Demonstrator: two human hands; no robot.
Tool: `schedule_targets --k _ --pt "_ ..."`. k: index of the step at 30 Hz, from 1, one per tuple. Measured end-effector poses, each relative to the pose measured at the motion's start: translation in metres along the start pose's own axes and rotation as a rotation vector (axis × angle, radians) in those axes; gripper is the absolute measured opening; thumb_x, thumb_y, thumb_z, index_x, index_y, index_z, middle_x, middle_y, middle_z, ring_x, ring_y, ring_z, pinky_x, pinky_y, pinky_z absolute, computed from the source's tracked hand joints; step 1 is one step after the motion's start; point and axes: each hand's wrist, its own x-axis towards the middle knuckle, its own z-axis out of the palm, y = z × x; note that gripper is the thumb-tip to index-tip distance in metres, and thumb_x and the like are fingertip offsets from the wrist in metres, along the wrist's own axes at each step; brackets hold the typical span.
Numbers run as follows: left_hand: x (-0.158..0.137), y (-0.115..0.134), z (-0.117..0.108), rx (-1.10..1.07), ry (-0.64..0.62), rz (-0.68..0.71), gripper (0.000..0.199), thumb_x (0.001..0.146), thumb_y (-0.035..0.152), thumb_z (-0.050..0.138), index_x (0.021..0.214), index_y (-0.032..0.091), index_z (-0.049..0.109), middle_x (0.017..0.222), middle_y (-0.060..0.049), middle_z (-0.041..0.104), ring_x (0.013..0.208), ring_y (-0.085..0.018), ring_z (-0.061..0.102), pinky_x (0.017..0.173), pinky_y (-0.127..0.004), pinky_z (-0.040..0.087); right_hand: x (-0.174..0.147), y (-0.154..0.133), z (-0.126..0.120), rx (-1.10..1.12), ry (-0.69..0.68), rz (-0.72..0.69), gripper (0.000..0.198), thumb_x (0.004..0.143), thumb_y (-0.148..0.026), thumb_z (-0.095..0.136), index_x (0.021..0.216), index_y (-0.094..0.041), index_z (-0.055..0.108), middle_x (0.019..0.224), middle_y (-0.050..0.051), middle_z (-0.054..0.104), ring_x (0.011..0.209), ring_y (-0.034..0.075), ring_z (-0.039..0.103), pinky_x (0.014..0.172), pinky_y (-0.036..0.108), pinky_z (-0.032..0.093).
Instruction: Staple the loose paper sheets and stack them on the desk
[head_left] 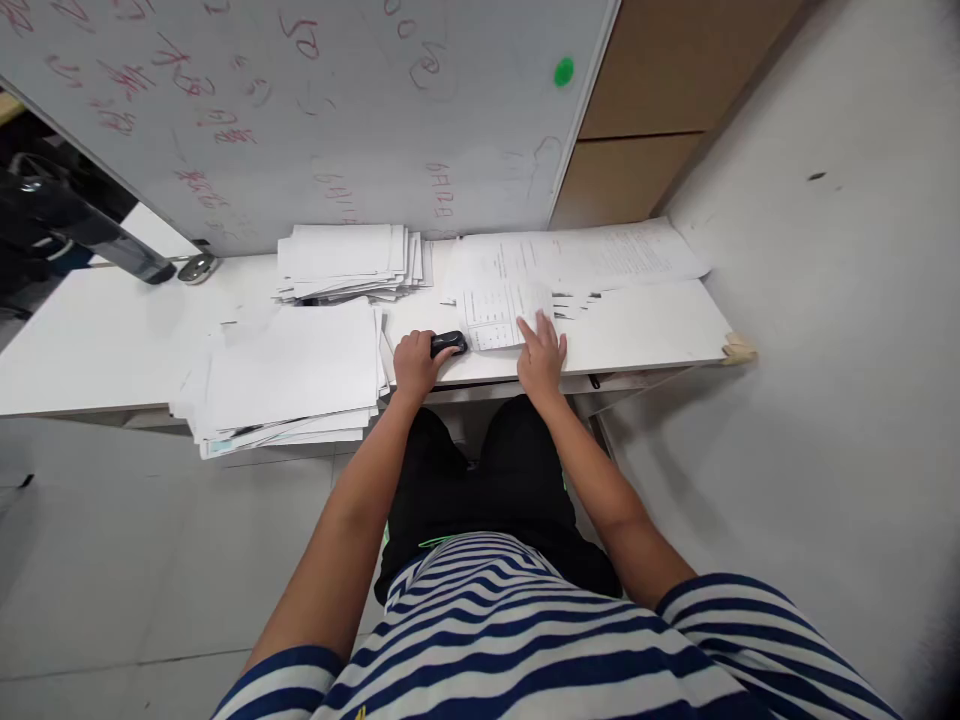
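My left hand (415,366) is closed around a black stapler (448,343) at the front edge of the white table. The stapler's front end is close to the left edge of a printed sheet (491,318); whether paper lies between its jaws I cannot make out. On the lower right part of that sheet rests my right hand (541,362), with its fingers spread. Behind the sheet lie more printed papers (630,250), reaching to the right along the back of the table.
A stack of papers (341,252) stands at the back against the whiteboard (360,110). Another, wider pile (292,365) overhangs the front edge at left. A computer mouse (197,268) sits farther left on the table (105,340). A wall (825,300) rises at right.
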Motion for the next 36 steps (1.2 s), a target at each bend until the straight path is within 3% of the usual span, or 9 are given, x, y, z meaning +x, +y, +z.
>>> schedule_targets --k 5,12,16,20,27,36 --pt "0.001 -0.001 0.003 -0.011 -0.013 -0.016 0.048 0.091 0.065 0.051 0.103 0.02 0.062 0.098 -0.014 0.065 0.096 -0.029 0.059 0.083 -0.038 0.04 -0.054 0.011 0.006 -0.024 0.052 0.072 0.052 0.096 -0.015 0.032 0.136 -0.027 0.063 0.159 0.011 0.041 0.151 0.031 0.03 0.118 0.069 0.019" --pt "0.0 -0.002 0.003 0.014 -0.025 -0.023 0.048 0.091 0.065 0.053 0.105 0.02 0.062 0.1 -0.014 0.067 0.097 -0.03 0.059 0.083 -0.038 0.04 -0.083 -0.001 0.013 0.007 0.127 0.071 0.044 0.095 -0.025 0.042 0.132 -0.028 0.066 0.154 0.012 0.048 0.148 0.034 0.036 0.115 0.077 0.008" --pt "0.0 -0.001 0.002 -0.001 -0.036 -0.036 0.046 0.093 0.062 0.052 0.106 0.019 0.062 0.1 -0.014 0.066 0.098 -0.03 0.059 0.083 -0.038 0.04 -0.089 0.005 0.008 -0.016 0.241 0.056 0.039 0.097 -0.026 0.043 0.125 -0.028 0.07 0.144 0.011 0.06 0.142 0.033 0.045 0.116 0.076 0.002" --pt "-0.001 -0.001 0.001 -0.002 -0.017 -0.034 0.045 0.092 0.063 0.054 0.105 0.02 0.062 0.1 -0.013 0.066 0.098 -0.029 0.059 0.083 -0.037 0.041 -0.085 0.011 0.002 -0.026 0.298 0.043 0.036 0.098 -0.026 0.043 0.123 -0.027 0.07 0.138 0.011 0.064 0.138 0.033 0.05 0.116 0.076 0.004" --pt "-0.002 -0.001 0.001 -0.032 -0.015 -0.037 0.046 0.091 0.062 0.055 0.105 0.02 0.063 0.099 -0.014 0.066 0.098 -0.03 0.058 0.083 -0.038 0.04 -0.085 0.01 0.004 -0.063 0.212 -0.081 0.04 0.099 -0.021 0.042 0.13 -0.029 0.067 0.146 0.01 0.057 0.141 0.03 0.048 0.118 0.07 0.017" --pt "-0.001 -0.001 0.002 0.0 -0.02 -0.013 0.051 0.089 0.069 0.052 0.105 0.021 0.062 0.099 -0.014 0.067 0.096 -0.03 0.059 0.082 -0.038 0.041 -0.092 0.015 0.009 -0.067 0.183 -0.11 0.041 0.1 -0.018 0.041 0.13 -0.031 0.067 0.146 0.01 0.058 0.141 0.029 0.047 0.117 0.069 0.021"
